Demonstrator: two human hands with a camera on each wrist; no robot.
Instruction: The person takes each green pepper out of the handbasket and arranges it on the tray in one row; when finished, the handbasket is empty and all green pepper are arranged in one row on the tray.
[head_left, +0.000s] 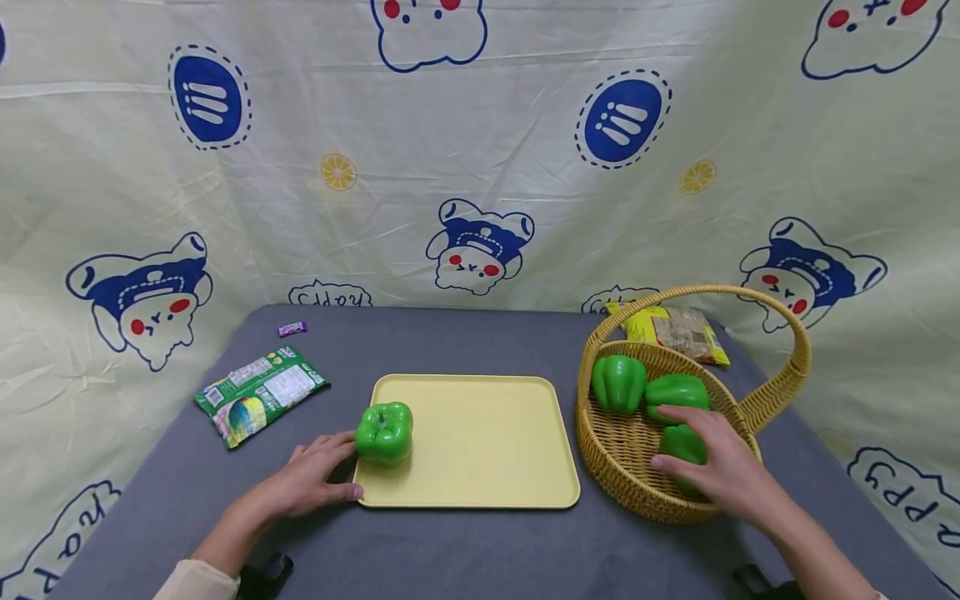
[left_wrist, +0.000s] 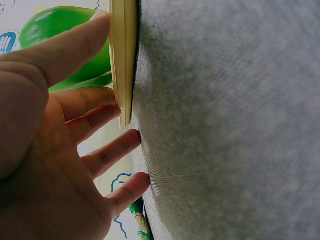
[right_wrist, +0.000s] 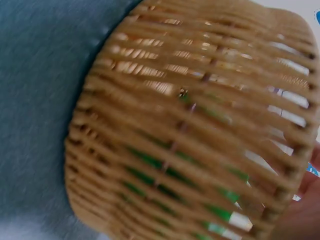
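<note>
1. We are seeing a white printed cloth (head_left: 480, 125) hanging behind everything, with blue bear figures on it.
2. A grey desk (head_left: 480, 550) is carrying all the things before us.
3. A wicker basket (head_left: 622, 483) is standing on the right, its handle arching up.
4. A pale yellow tray (head_left: 480, 442) is lying flat at the middle, just beside the basket.
5. A green packet (head_left: 262, 393) is lying to the left of the tray.
6. A yellow packet (head_left: 678, 333) is showing behind the basket, partly hidden by it.
7. Of the hands, we are seeing the right hand (head_left: 723, 462) reaching into the basket over a pepper, thumb and index finger wide apart; we cannot tell whether it is touching the pepper. The left hand (head_left: 318, 477) is holding nothing in its spread fingers; the thumb and nearest fingertips are touching the tray's left edge.
8. We are counting four green peppers: one (head_left: 385, 433) is sitting upright on the tray's left side, and three are resting in the basket: back left (head_left: 618, 384), back right (head_left: 678, 390) and under the right hand (head_left: 681, 444).
9. A small purple wrapper (head_left: 292, 328) is lying near the desk's far left corner.
</note>
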